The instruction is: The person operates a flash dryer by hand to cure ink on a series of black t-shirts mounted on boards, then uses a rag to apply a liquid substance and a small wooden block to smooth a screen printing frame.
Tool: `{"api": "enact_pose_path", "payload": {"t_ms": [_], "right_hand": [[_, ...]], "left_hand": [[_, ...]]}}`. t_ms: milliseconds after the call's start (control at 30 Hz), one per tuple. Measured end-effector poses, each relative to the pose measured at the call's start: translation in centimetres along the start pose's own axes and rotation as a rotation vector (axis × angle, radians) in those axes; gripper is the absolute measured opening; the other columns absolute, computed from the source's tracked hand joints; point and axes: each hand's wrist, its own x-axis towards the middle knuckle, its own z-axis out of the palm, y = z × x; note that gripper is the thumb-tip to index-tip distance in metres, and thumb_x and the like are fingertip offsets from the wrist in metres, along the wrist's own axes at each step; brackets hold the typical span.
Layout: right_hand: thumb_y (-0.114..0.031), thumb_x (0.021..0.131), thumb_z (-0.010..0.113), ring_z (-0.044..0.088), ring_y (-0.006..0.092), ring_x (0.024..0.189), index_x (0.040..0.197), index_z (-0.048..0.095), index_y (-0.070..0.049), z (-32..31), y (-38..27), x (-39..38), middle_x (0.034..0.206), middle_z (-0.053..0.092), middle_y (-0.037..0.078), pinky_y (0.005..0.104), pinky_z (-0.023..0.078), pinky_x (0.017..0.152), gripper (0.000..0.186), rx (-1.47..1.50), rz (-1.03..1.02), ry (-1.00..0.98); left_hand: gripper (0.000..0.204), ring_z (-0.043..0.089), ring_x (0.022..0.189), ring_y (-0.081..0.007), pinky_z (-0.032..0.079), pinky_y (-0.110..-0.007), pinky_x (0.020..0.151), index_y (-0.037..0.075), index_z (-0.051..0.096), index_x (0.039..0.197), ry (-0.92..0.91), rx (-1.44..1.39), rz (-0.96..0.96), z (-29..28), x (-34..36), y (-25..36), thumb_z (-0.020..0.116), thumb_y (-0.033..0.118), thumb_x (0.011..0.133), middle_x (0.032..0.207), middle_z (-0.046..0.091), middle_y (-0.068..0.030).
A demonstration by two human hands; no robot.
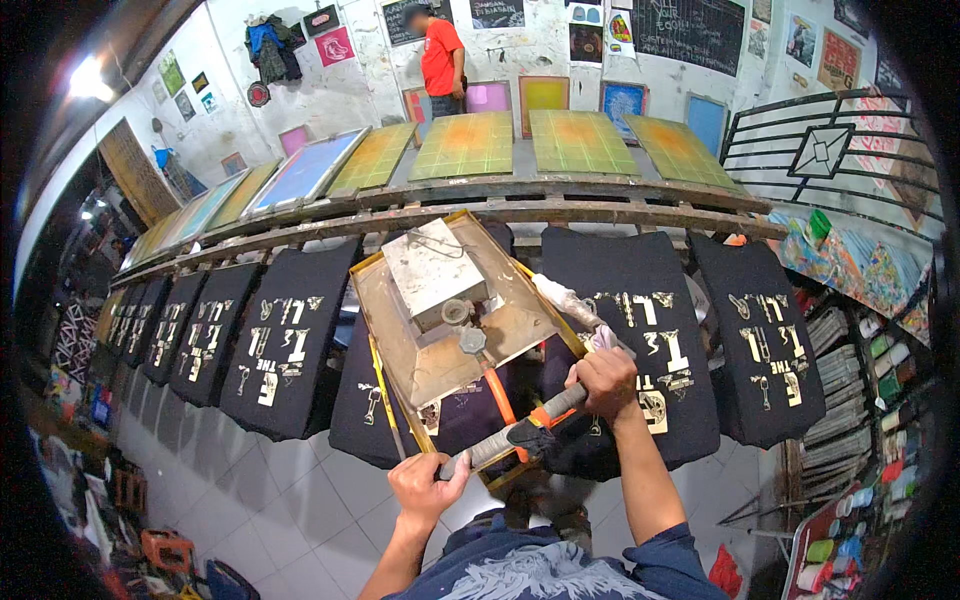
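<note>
My left hand [427, 485] is closed round the left end of a grey taped handle bar [500, 440]. Higher up and to the right, my right hand [605, 380] grips the bar's other end. The bar belongs to a flash dryer [420, 360], a tilted flat metal panel with yellow edges. On top of it sit a pale metal box [437, 265] and a round knob [472, 342], with an orange hose [498, 400] running toward the bar. Beneath the dryer, a black printed T-shirt [360, 425] is partly hidden.
More black T-shirts [640, 290] with cream prints lie in a row on both sides. Behind them, yellow-green boards [462, 145] rest on a wooden rail [420, 212]. A person in a red shirt [440, 60] stands beyond. Racks with containers [840, 380] stand at the right; tiled floor [290, 510] lies below.
</note>
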Motion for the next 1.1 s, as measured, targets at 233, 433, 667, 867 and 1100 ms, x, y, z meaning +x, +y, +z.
{"api": "enact_pose_path", "payload": {"t_ms": [233,433,667,867,1100], "right_hand": [[-0.028,0.075,0.072,0.058,0.0222,0.065,0.067,0.053,-0.018,0.1,0.6,-0.2,0.066,0.051,0.002,0.0394,0.041,0.06,0.022,-0.002,-0.027,-0.032],[-0.021,0.068,0.073,0.057,0.0221,0.064,0.067,0.051,-0.017,0.1,0.5,-0.1,0.066,0.049,0.002,0.0385,0.041,0.06,0.022,0.098,-0.042,0.04],[-0.019,0.068,0.072,0.056,0.0204,0.063,0.068,0.049,-0.017,0.4,1.3,0.2,0.066,0.048,0.001,0.0362,0.041,0.059,0.023,0.143,-0.118,0.112],[-0.019,0.063,0.074,0.056,0.0208,0.067,0.072,0.05,-0.016,0.3,1.5,-0.4,0.07,0.048,0.002,0.0362,0.043,0.061,0.026,0.135,-0.108,0.083],[-0.016,0.065,0.074,0.058,0.0224,0.067,0.071,0.053,-0.016,-0.1,1.4,-0.3,0.069,0.05,0.003,0.038,0.043,0.062,0.022,0.21,-0.098,0.075]], "left_hand": [[0.028,0.06,0.047,-0.0285,0.045,-0.037,0.047,0.008,0.063,0.062,0.075,0.061,-0.049,0.7,-0.5,0.6,0.085,0.018,0.075,0.055,0.06,-0.01],[0.024,0.056,0.048,-0.0297,0.041,-0.04,0.048,0.006,0.061,0.063,0.14,0.097,-0.126,1.1,-1.1,0.9,0.077,0.011,0.081,0.055,0.056,-0.0103],[0.03,0.054,0.049,-0.0307,0.038,-0.041,0.051,0.001,0.058,0.064,0.239,0.139,-0.106,1.7,-1.1,1.5,0.069,0.008,0.091,0.058,0.055,-0.0148],[0.036,0.049,0.048,-0.0299,0.035,-0.042,0.051,0.001,0.054,0.063,0.31,0.18,-0.189,2.6,-1.4,1.7,0.065,0.012,0.095,0.056,0.05,-0.0148],[0.037,0.044,0.048,-0.0227,0.032,-0.04,0.05,0.002,0.053,0.064,0.344,0.179,-0.202,2.7,-1.7,1.6,0.066,0.014,0.097,0.056,0.048,-0.0119]]}}
